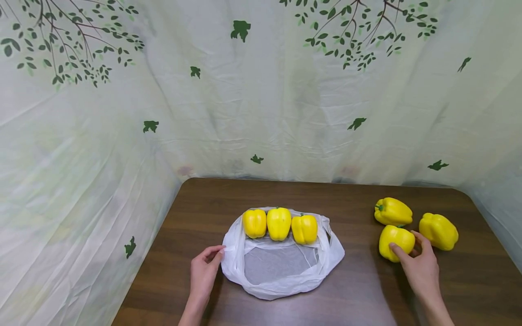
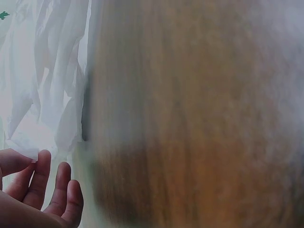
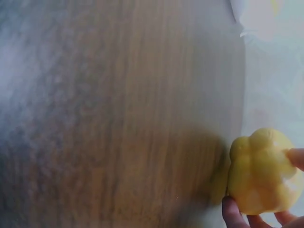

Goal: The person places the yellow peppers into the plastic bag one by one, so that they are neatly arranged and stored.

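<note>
The right hand (image 1: 421,268) had its fingers closed around a yellow pepper (image 1: 394,241), stem end pointing away, and the white plastic bag (image 1: 281,290) lay well to its left across the desk (image 1: 359,290). The left hand (image 1: 204,270) (much the nearer to the bag) pinched its left edge, while three peppers (image 1: 279,224) lined the far side of its mouth and two other peppers (image 1: 394,211) lay just behind and right of the grasped one.

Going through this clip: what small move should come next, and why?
Probably the right hand should carry its pepper leftward and lower it into the bag's bare near part. It grips that pepper, the left hand pinches the bag's edge, the mouth lies open, and three peppers in it line the far side.
</note>
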{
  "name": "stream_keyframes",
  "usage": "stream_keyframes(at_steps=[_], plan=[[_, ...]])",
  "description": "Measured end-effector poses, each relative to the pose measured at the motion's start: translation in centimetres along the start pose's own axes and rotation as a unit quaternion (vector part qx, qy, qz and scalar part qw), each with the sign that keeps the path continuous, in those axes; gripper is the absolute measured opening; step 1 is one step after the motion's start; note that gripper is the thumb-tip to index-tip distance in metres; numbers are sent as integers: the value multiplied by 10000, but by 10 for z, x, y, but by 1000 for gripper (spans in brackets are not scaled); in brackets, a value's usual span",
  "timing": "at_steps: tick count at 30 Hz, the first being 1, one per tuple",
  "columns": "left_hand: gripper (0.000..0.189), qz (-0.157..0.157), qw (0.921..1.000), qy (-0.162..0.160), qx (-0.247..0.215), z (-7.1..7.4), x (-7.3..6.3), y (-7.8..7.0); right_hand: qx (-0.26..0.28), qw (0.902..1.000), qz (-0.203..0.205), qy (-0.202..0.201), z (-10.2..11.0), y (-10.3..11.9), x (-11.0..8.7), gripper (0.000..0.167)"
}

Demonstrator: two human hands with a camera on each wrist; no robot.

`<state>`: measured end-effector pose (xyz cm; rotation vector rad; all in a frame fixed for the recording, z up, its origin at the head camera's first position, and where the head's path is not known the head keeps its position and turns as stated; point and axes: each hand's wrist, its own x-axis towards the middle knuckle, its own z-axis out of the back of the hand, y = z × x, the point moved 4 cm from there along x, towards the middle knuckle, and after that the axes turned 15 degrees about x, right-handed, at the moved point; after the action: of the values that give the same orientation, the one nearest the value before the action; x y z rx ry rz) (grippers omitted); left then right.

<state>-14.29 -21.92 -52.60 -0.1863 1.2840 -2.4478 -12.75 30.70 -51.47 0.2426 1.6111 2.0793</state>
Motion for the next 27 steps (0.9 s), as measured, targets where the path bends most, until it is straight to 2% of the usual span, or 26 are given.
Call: stream_keyframes(at_steps=[8, 15, 27], plan=[[14, 12, 10000, 22, -67, 0, 0, -1, 247, 9997, -53, -66, -4, 6, -3, 84], [16, 72, 9998, 133, -91, 1, 2, -1, 593, 9982, -64, 111, -11, 11, -5, 84], [14, 14, 10000, 0, -86, 5, 0, 1, 545, 9972, -299, 418, -28, 16, -12, 86]])
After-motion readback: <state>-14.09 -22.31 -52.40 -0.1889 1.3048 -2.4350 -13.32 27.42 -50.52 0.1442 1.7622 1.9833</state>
